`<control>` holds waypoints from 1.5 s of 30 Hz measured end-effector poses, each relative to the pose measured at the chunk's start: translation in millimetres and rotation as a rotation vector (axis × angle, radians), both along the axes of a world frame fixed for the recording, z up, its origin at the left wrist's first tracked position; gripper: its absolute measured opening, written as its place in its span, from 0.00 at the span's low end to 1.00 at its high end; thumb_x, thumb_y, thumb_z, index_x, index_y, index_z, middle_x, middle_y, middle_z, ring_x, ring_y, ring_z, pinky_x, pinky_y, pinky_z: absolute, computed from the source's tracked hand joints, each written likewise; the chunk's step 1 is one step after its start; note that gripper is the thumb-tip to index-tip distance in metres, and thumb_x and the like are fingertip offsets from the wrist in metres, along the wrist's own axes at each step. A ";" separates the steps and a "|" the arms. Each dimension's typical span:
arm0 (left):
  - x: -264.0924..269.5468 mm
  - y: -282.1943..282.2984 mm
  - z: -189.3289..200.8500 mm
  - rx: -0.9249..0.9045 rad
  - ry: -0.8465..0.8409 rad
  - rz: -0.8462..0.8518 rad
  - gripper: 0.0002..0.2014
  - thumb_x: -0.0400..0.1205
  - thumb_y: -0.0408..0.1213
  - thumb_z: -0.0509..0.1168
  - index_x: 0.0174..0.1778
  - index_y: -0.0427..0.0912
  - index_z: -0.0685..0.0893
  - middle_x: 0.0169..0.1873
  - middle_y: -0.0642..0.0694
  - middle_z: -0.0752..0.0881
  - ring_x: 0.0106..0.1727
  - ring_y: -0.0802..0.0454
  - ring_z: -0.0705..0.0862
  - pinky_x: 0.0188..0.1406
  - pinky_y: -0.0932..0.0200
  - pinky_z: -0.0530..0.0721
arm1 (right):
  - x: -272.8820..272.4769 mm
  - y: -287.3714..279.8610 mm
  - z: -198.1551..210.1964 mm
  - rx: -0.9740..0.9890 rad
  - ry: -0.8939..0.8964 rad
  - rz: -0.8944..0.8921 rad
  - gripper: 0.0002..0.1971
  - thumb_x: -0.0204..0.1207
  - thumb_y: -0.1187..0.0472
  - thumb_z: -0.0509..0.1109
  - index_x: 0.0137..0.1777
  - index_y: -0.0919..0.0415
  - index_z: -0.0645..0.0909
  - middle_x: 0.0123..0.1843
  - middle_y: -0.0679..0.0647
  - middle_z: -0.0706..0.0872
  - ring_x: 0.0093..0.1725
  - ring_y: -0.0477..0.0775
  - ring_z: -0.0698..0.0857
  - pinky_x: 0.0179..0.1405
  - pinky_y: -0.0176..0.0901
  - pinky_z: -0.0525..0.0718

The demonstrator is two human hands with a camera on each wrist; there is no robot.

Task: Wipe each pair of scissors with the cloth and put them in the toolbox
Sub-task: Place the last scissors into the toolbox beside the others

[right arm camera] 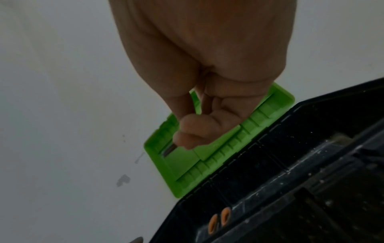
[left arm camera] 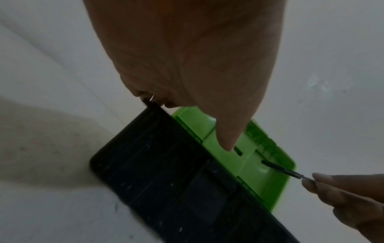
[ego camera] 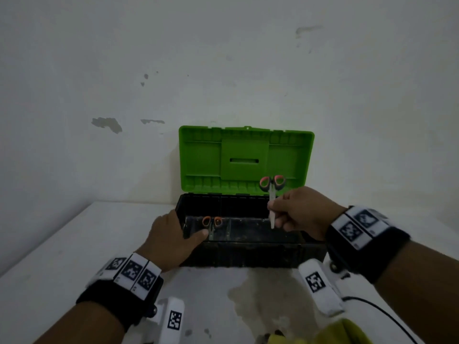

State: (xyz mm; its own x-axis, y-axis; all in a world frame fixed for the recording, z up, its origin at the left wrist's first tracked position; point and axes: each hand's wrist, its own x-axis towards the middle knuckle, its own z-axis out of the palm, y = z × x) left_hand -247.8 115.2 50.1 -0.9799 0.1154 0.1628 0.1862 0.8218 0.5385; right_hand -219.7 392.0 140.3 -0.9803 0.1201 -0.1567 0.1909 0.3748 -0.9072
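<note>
A black toolbox (ego camera: 248, 252) with its green lid (ego camera: 246, 157) raised stands on the white table against the wall. Orange-handled scissors (ego camera: 211, 222) lie inside at its left end, also seen in the right wrist view as orange-handled scissors (right arm camera: 219, 220). My left hand (ego camera: 183, 229) grips the box's front left corner, thumb over the rim. My right hand (ego camera: 293, 212) pinches the blades of red-and-black-handled scissors (ego camera: 272, 184), handles up and tip down, over the box's right half. The blade tip (right arm camera: 168, 150) shows below my fingers. A yellow cloth (ego camera: 347, 331) lies at the table's near edge.
The white table (ego camera: 74, 244) meets a scuffed white wall right behind the lid. A brownish stain (ego camera: 260, 294) spreads in front of the box. A black cable (ego camera: 380, 311) runs along the near right, beside the cloth.
</note>
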 end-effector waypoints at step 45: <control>-38.9 -7.9 53.9 0.167 -0.322 0.088 0.49 0.76 0.71 0.51 0.86 0.42 0.46 0.85 0.44 0.54 0.84 0.47 0.57 0.80 0.52 0.56 | -68.7 128.1 12.6 0.917 0.105 -0.153 0.22 0.83 0.50 0.63 0.29 0.63 0.77 0.33 0.59 0.85 0.40 0.60 0.89 0.45 0.45 0.85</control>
